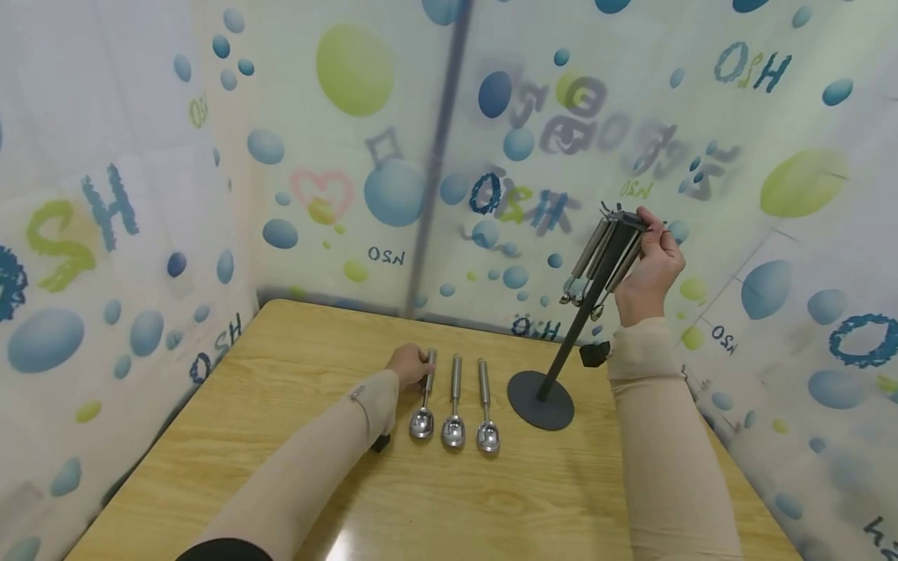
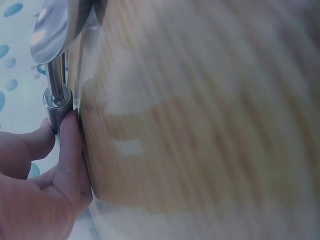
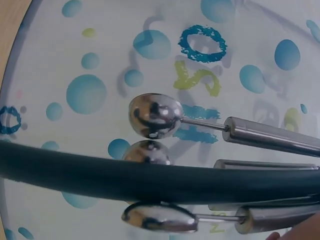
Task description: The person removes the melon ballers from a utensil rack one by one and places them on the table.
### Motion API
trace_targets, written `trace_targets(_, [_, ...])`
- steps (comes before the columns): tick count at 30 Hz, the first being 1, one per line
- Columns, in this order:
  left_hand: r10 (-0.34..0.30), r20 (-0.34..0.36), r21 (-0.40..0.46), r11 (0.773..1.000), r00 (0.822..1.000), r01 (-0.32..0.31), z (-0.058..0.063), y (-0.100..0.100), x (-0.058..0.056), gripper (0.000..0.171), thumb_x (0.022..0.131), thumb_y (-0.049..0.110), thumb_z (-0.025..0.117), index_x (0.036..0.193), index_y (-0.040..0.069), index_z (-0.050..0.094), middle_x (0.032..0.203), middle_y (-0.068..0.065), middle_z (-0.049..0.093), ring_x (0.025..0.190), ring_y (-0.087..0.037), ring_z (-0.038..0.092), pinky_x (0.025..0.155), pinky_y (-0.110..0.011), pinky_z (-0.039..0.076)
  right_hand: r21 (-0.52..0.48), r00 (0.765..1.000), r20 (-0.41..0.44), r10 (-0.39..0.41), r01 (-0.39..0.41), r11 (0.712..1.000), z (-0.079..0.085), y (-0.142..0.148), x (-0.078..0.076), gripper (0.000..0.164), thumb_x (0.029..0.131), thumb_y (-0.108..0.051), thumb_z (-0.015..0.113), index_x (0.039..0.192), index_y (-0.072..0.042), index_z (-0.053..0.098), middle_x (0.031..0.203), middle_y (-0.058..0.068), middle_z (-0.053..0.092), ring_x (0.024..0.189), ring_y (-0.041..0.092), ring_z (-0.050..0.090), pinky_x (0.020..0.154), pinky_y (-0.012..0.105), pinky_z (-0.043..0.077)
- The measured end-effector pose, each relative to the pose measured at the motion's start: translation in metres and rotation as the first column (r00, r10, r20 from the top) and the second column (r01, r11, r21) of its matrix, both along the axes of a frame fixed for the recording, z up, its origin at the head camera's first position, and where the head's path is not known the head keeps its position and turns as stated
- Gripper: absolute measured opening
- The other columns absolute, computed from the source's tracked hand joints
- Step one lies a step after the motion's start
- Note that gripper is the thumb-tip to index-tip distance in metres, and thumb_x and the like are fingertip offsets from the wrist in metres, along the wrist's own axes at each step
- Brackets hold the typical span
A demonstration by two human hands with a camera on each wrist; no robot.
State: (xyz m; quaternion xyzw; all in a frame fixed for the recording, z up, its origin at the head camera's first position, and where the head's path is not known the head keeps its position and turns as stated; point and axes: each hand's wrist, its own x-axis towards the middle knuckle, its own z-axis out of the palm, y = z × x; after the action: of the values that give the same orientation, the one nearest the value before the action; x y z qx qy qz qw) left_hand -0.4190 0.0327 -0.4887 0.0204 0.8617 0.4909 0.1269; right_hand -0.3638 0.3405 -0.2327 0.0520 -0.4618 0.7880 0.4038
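Three shiny metal spoons lie side by side on the wooden table: a left one (image 1: 422, 423), a middle one (image 1: 454, 431) and a right one (image 1: 488, 436). My left hand (image 1: 409, 366) pinches the left spoon's handle (image 2: 58, 107) between thumb and fingers, its bowl towards me. To the right, a dark utensil stand (image 1: 567, 351) has several metal spoons (image 3: 156, 116) hanging from its top, bowls downward. My right hand (image 1: 654, 265) holds the stand's top edge with thumb and fingers; its exact contact with the nearest hanging spoon (image 3: 160, 218) is unclear.
The stand's round base (image 1: 526, 401) rests on the table (image 1: 295, 374), right of the spoons. Patterned curtains (image 1: 337, 195) hang along the table's back and sides.
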Motion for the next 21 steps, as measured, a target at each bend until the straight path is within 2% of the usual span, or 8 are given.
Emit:
trace_targets(4, [-0.003,0.01,0.0,1.0,1.0,0.003,0.0,0.0,0.001,0.027,0.097,0.012,0.071,0.118,-0.005,0.066,0.107,-0.014,0.066,0.089,-0.022,0.066,0.065,-0.029,0.059,-0.015,0.999,0.034,0.027,-0.026,1.0,0.001,0.005,0.001,0.034,0.101,-0.023,0.057,0.117,0.0,0.075,0.128,0.008,0.062,0.09,0.015,0.06,0.091,0.022,0.047])
trace_targets(7, [-0.006,0.018,-0.01,1.0,1.0,0.006,0.002,0.0,0.002,0.027,0.098,0.013,0.07,0.118,-0.005,0.067,0.106,-0.013,0.066,0.09,-0.022,0.067,0.067,-0.029,0.059,-0.034,0.998,0.036,0.058,-0.057,0.998,0.003,0.007,0.001,0.035,0.101,-0.024,0.056,0.116,0.002,0.074,0.132,0.008,0.059,0.09,0.017,0.061,0.087,0.022,0.049])
trace_targets(9, [-0.002,0.023,-0.011,1.0,1.0,0.002,0.003,0.001,0.003,0.028,0.098,0.013,0.07,0.119,-0.005,0.066,0.107,-0.013,0.066,0.09,-0.022,0.067,0.068,-0.029,0.06,-0.081,0.992,0.021,0.127,-0.125,0.989,0.004,0.009,0.001,0.036,0.102,-0.025,0.053,0.115,0.002,0.074,0.134,0.008,0.057,0.096,0.019,0.062,0.089,0.024,0.05])
trace_targets(11, [-0.004,0.023,-0.015,1.0,1.0,0.004,0.004,0.001,0.003,0.028,0.098,0.013,0.069,0.119,-0.005,0.066,0.107,-0.013,0.066,0.09,-0.022,0.067,0.068,-0.029,0.06,-0.144,0.976,-0.004,0.217,-0.215,0.966,0.006,0.01,0.002,0.039,0.103,-0.027,0.048,0.114,0.003,0.072,0.135,0.009,0.057,0.101,0.021,0.061,0.094,0.026,0.048])
trace_targets(14, [-0.009,0.019,-0.011,1.0,1.0,0.009,0.005,0.001,0.003,0.027,0.098,0.013,0.069,0.119,-0.005,0.067,0.106,-0.014,0.067,0.09,-0.023,0.067,0.068,-0.03,0.06,-0.248,0.925,-0.063,0.374,-0.377,0.892,0.009,0.013,0.004,0.044,0.105,-0.031,0.041,0.113,0.004,0.067,0.133,0.01,0.057,0.11,0.023,0.059,0.103,0.03,0.042])
trace_targets(16, [-0.011,0.015,-0.011,1.0,1.0,0.011,0.004,0.001,0.002,0.027,0.098,0.013,0.07,0.118,-0.005,0.067,0.105,-0.013,0.067,0.09,-0.022,0.067,0.067,-0.03,0.06,-0.281,0.891,-0.088,0.445,-0.45,0.847,0.011,0.016,0.004,0.045,0.105,-0.032,0.038,0.113,0.004,0.065,0.128,0.01,0.059,0.111,0.024,0.059,0.105,0.031,0.04])
trace_targets(19, [-0.007,0.012,-0.013,1.0,1.0,0.007,0.002,0.001,-0.001,0.025,0.098,0.013,0.07,0.116,-0.004,0.068,0.103,-0.012,0.067,0.088,-0.022,0.066,0.067,-0.03,0.06,-0.352,0.836,-0.143,0.53,-0.544,0.762,0.015,0.021,0.003,0.033,0.11,-0.018,0.037,0.104,0.003,0.061,0.113,0.014,0.065,0.11,0.027,0.061,0.104,0.033,0.042])
trace_targets(21, [-0.007,0.008,-0.02,1.0,1.0,0.007,0.001,0.001,-0.003,0.024,0.098,0.014,0.069,0.115,-0.004,0.069,0.101,-0.012,0.067,0.087,-0.021,0.066,0.066,-0.031,0.06,-0.398,0.794,-0.188,0.577,-0.599,0.695,0.016,0.025,0.001,0.02,0.106,-0.004,0.042,0.097,0.004,0.059,0.102,0.019,0.068,0.105,0.03,0.063,0.1,0.035,0.046])
